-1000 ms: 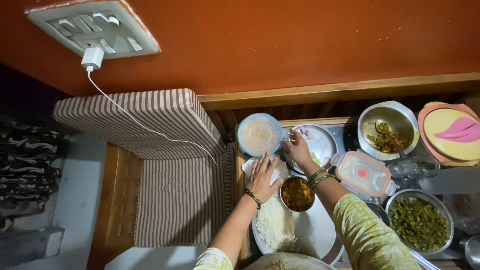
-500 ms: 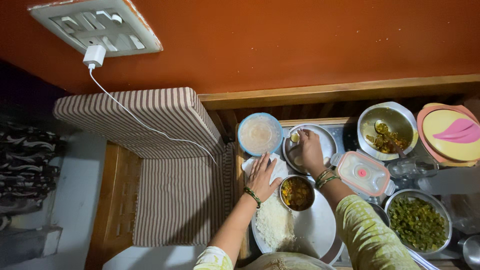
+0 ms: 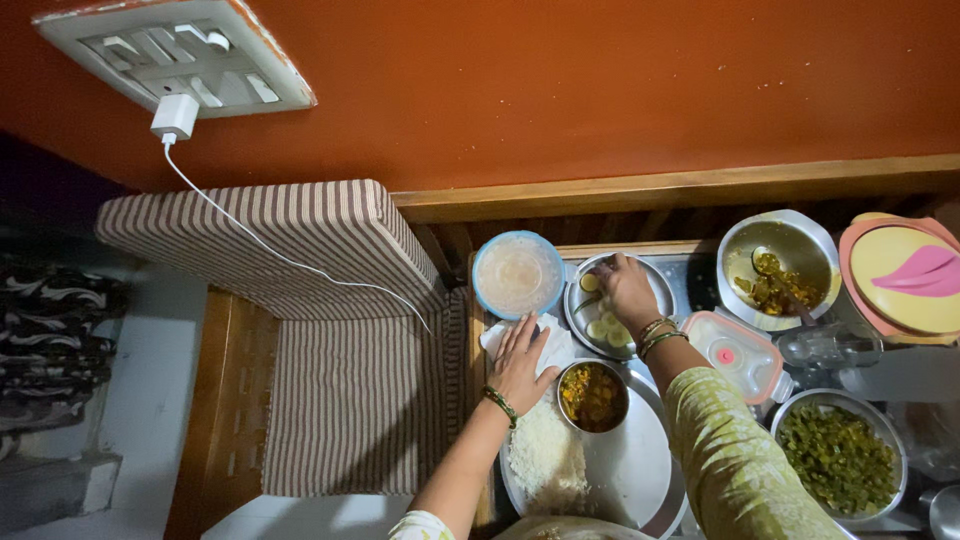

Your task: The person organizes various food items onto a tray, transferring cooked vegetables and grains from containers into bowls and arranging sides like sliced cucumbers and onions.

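Two bare hands are seen from above over a crowded worktop (image 3: 690,278). The right hand (image 3: 628,288) is laid into a small steel plate (image 3: 655,275) of pale round slices (image 3: 605,328), fingers curled down among them; whether a slice is actually pinched cannot be told, since the fingertips are hidden beneath the hand. The left hand (image 3: 522,362) is spread flat and released on a white paper napkin (image 3: 553,345), just beside a large steel plate (image 3: 630,470) bearing a heap of white rice (image 3: 545,455) and a small steel bowl (image 3: 593,396) of yellow-brown curry. The slices are judged light, soft and moist, likely slippery on the cut faces and easily bruised; they are best taken singly by the edges between thumb and forefinger, with slight pressure. Their plate is judged thin, stiff and light, prone to sliding on the smooth surface, so it is best steadied at the rim. A blue-rimmed round container (image 3: 518,274) stands just left of the sliced plate. Noted further right: a steel bowl (image 3: 785,265) of saucy food with a spoon, a pink-rimmed clear box (image 3: 738,355), a bowl of chopped green beans (image 3: 838,460), and a yellow and pink lid (image 3: 905,275). A striped cushion (image 3: 300,250) lies to the left, a white charger cable (image 3: 290,265) trailing across it.
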